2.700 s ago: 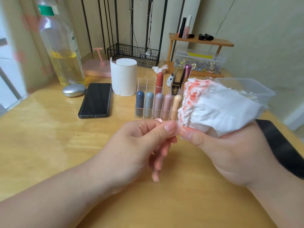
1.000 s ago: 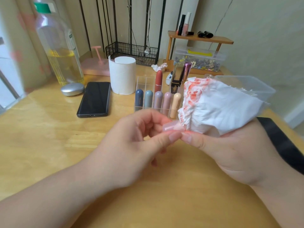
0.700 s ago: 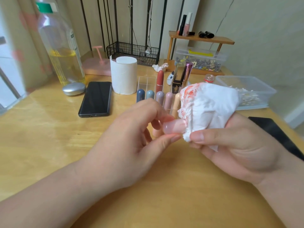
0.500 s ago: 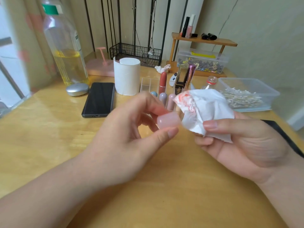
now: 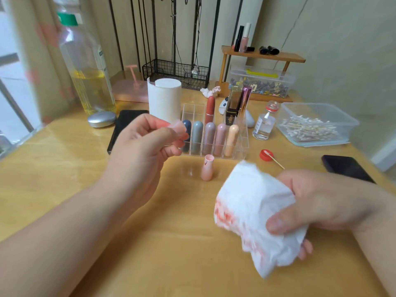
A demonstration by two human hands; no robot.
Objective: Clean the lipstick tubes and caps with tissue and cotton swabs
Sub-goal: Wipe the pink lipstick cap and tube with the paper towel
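**Hands apart: cap left, tissue right**

Left hand [image 5: 145,153] pinches the pink cap [image 5: 179,130], raised in front of the organizer [image 5: 192,111]. Right hand [image 5: 325,200] clutches the red-stained tissue [image 5: 250,211] low over the table [image 5: 171,243]. One uncapped pink tube [image 5: 207,169] stands just beside the organizer's front edge. Bare wood runs between the forearms. Count: five pastel lipsticks [image 5: 209,136] in front, three behind, two phones [image 5: 347,171]. 0.5 s ago cap and tissue nearly touched; now well apart.

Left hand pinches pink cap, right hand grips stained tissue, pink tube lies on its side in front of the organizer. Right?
Not quite: the head view shows the pink tube standing upright in front of the organizer. The rest holds: left hand on cap, right hand on tissue.
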